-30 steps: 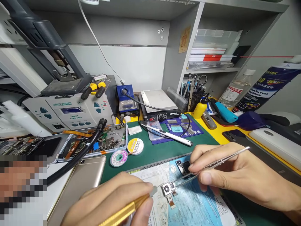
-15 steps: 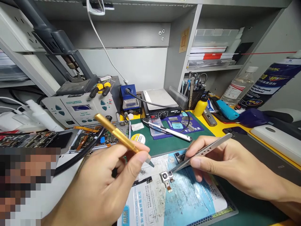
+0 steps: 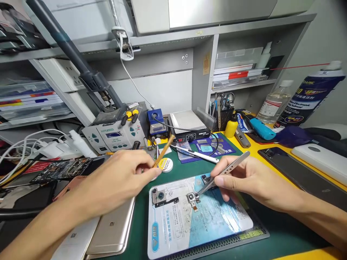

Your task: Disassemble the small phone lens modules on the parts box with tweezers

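My left hand (image 3: 135, 169) is closed round a gold pen-shaped tool (image 3: 166, 151), over the left side of the bench near a round tin with a yellow and white label (image 3: 165, 165). The tool's lower end is hidden by my fingers. My right hand (image 3: 233, 177) pinches metal tweezers (image 3: 230, 168), their tips touching the side of a small phone camera module (image 3: 191, 197) that lies on a blue and white work pad (image 3: 217, 216). Another camera module (image 3: 160, 195) with a black flex strip sits at the pad's upper left. A dark camera part (image 3: 205, 178) lies partly behind my right fingers.
Phones (image 3: 112, 229) and a circuit board (image 3: 63, 169) lie at the left. Behind stand a rework station (image 3: 114, 135), a soldering unit (image 3: 155, 121) and a heating plate (image 3: 187, 121). A white pen-like iron (image 3: 195, 152) lies across the mat. Bottles and a spray can (image 3: 309, 97) stand right.
My left hand has moved away from the camera module, up and left, with the gold tool now pointing up and right. The tweezers stay at the module. The camera view has shifted.
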`<state>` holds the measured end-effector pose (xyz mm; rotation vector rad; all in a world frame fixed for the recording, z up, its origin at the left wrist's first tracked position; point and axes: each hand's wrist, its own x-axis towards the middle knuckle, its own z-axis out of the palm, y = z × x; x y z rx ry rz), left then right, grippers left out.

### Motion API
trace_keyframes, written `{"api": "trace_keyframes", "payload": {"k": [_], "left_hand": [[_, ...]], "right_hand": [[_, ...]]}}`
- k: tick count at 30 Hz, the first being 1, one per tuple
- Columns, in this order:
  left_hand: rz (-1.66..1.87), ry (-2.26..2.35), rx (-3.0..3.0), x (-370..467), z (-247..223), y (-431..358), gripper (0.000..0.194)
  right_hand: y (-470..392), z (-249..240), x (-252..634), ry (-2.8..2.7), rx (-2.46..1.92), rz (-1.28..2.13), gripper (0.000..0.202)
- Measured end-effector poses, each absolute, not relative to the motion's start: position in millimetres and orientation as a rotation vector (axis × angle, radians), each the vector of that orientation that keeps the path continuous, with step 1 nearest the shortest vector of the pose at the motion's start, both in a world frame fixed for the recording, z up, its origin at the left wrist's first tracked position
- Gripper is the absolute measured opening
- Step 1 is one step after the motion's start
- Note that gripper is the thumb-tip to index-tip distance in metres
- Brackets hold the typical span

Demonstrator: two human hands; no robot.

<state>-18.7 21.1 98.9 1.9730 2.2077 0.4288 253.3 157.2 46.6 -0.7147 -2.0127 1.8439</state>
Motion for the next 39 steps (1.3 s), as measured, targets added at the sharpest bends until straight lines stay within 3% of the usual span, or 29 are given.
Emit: {"api": "trace_keyframes", "payload": {"k": [5, 13, 24, 28, 33, 39], "left_hand": [[-0.013, 2.009, 2.028, -12, 106, 63, 0.023], [-0.359, 1.892, 2.042, 5, 69, 102, 0.026], [0.209, 2.010, 2.083, 21, 84, 35, 0.019], [0.431, 1.953, 2.093, 36, 70, 13, 0.037], [0.621, 1.931, 2.122, 43, 60, 13, 0.021], [0.754, 1.934, 2.170, 42, 48, 12, 0.017]], "right_hand": [[159, 46, 253, -1.977, -0.664, 1.906, 0.028], [159, 47, 252, -1.957, -0.611, 1.934, 0.027], [158, 43, 251, -1.905, -0.672, 1.944, 0.026], [156, 42, 252, -1.953, -0.715, 1.883, 0.028], [155, 42, 253, -1.994, -0.747, 1.835, 0.027], [155, 42, 253, -1.964, -0.773, 1.843, 0.025]]}}
